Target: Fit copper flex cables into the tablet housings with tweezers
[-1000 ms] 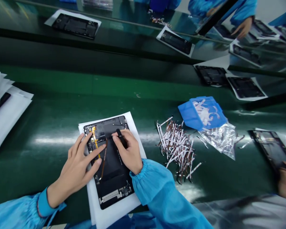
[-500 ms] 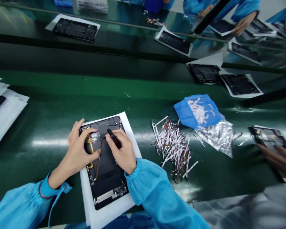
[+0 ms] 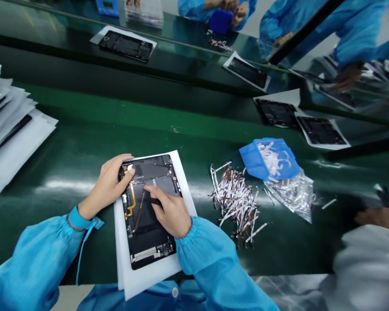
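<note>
The person's left hand (image 3: pixel 108 183) is at the far left corner of an opened tablet (image 3: pixel 151 235). Its fingers curl round the edge and the thumb presses on top, so the hand grips that corner. The right hand (image 3: pixel 170 211) lies on the middle of the tablet, its fingers closed around a dark tool (image 3: pixel 155 201), most of which is hidden under them. The index fingertip is down beside the far end of a thin brown cable (image 3: pixel 139 214), and an orange cable (image 3: pixel 131 203) runs just left of it.

The tablet lies back-open on a white foam sheet (image 3: pixel 186 194), near the front edge of a green belt (image 3: pixel 84 138). To its right is a loose pile of strips (image 3: pixel 236 198). Beyond that are a blue tray (image 3: pixel 253 160) holding white strips and a clear bag (image 3: pixel 294 192) touching the tray. A stack of white sheets (image 3: pixel 13 142) sits at the left. More open tablets (image 3: pixel 126 43) lie on the far side. A co-worker's hand (image 3: pixel 376 216) shows at the right edge, blurred.
</note>
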`<state>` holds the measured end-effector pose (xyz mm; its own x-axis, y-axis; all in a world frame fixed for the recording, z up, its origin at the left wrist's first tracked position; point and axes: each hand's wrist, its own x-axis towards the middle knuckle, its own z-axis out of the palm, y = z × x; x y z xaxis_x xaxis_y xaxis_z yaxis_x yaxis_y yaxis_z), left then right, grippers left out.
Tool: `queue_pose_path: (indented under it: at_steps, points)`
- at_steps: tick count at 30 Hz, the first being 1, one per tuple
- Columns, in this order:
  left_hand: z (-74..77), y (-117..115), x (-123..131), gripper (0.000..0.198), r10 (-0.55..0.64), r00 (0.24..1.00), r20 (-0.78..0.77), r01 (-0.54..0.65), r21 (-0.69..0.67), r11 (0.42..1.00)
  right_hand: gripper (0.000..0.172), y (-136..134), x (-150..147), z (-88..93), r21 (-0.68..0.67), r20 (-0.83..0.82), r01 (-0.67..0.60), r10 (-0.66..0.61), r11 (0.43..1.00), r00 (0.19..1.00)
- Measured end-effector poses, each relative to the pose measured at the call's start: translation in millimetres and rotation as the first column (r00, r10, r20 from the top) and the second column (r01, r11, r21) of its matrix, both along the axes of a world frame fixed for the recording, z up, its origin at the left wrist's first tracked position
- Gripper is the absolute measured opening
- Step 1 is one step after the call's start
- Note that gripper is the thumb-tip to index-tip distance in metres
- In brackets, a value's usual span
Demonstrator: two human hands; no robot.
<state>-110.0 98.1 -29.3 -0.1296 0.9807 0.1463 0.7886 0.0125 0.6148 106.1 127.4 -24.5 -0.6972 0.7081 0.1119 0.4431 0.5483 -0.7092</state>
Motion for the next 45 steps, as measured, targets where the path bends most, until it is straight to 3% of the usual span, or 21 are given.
queue_pose_path:
  at_steps: [3,7,10,14,22,25,28,31,37,42,45]
  points:
    - [-1.9,-1.0,-1.6,0.036,0.010,1.000,-0.012,-0.010,0.018,1.000,0.061,-5.1,3.0,-1.6,0.204,0.192,-0.138,0.098,0.969,0.976]
    - [-4.1,-2.9,-0.1,0.035,-0.012,0.999,-0.029,0.014,0.037,0.999,0.067,-26.0,7.3,4.8,0.373,0.341,-0.314,0.185,0.873,0.922]
    - [-5.9,-4.1,0.9,0.035,-0.020,0.999,-0.044,0.023,0.050,0.998,0.068,-52.7,15.0,12.4,0.360,0.391,-0.384,0.236,0.850,0.890]
    - [-7.3,-4.0,2.2,0.035,-0.030,0.998,-0.062,0.033,0.054,0.998,0.067,-78.0,25.3,16.5,0.310,0.418,-0.400,0.254,0.863,0.872]
    - [-8.3,-2.5,1.3,0.036,-0.061,0.996,-0.059,0.063,0.048,0.997,0.050,-83.3,26.5,14.9,0.415,0.416,-0.415,0.236,0.810,0.878]
    - [-9.4,-2.8,0.7,0.035,-0.058,0.996,-0.063,0.062,0.059,0.996,0.051,-82.7,30.1,16.6,0.428,0.382,-0.443,0.286,0.788,0.879]
    - [-9.8,-3.6,1.1,0.032,-0.047,0.996,-0.072,0.053,0.074,0.996,0.057,-76.3,35.4,19.0,0.371,0.296,-0.391,0.292,0.842,0.909]
    - [-9.0,-4.7,1.6,0.032,-0.046,0.996,-0.075,0.052,0.082,0.995,0.064,-63.5,35.3,22.5,0.324,0.197,-0.266,0.210,0.908,0.958]
    - [-9.4,-5.0,0.0,0.033,-0.061,0.996,-0.060,0.067,0.090,0.994,0.064,-39.2,15.5,18.6,0.322,0.273,-0.334,0.251,0.886,0.929]
    - [-11.9,-4.8,-1.9,0.033,-0.067,0.996,-0.054,0.073,0.105,0.992,0.059,-15.4,0.2,7.5,0.325,0.354,-0.217,0.095,0.920,0.930]
    - [-12.1,-4.9,-2.4,0.033,-0.062,0.997,-0.046,0.066,0.110,0.992,0.051,-2.1,0.4,4.8,0.253,0.242,-0.134,0.072,0.958,0.968]
